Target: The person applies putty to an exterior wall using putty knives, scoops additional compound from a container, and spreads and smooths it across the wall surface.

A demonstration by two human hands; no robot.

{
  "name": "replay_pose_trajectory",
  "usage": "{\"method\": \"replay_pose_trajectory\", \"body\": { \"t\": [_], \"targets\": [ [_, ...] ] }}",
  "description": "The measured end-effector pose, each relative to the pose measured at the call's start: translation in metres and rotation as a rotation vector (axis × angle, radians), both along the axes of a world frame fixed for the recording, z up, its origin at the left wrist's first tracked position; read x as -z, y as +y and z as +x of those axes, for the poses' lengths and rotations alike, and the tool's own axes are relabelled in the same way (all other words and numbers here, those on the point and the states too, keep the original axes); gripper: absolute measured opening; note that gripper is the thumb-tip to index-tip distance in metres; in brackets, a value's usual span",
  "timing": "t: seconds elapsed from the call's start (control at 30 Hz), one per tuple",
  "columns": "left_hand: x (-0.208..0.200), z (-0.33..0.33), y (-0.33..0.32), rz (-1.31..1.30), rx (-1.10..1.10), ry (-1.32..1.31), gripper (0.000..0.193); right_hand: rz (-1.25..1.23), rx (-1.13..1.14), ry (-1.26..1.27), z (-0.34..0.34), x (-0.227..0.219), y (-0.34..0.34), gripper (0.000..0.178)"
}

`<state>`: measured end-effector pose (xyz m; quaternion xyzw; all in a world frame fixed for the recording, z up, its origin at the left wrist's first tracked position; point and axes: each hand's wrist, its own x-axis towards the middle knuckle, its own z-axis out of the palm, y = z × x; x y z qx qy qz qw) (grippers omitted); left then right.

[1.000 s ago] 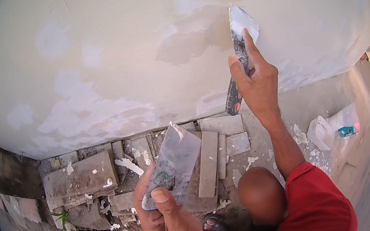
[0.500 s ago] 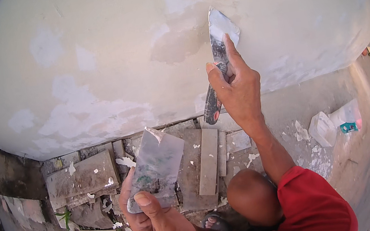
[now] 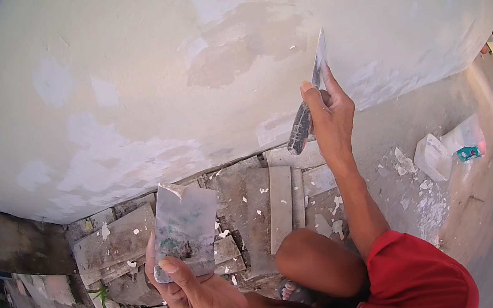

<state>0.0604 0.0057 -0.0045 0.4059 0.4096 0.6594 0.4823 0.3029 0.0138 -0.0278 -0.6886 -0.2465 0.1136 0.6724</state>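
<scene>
Steering remotely, I had my right hand [image 3: 333,111] gripping a black-handled metal scraper [image 3: 301,127], left hand [image 3: 209,299] clasping a translucent rectangular plate [image 3: 186,224]!

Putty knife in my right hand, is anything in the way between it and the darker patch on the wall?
Nothing visible stands between the putty knife, held in the right hand, and the darker patch on the wall to its left. The flat plate in the left hand is lower down, off that path.

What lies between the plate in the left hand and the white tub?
In the head view: flat slabs, then the right forearm, then white flakes on the floor.
</scene>
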Motion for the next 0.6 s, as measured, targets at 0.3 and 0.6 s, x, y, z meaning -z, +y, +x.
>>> {"method": "replay_pose_trajectory", "body": {
  "t": [0.3,0.6],
  "targets": [
    [0.007,-0.018,0.01,0.034,-0.068,-0.019,0.046,-0.098,-0.368,-0.124,-0.075,0.018,0.039,0.069],
    [0.007,-0.021,0.011,0.025,-0.043,-0.132,0.05,0.033,-0.108,-0.191,-0.064,-0.004,0.055,0.069]
  ]
}}
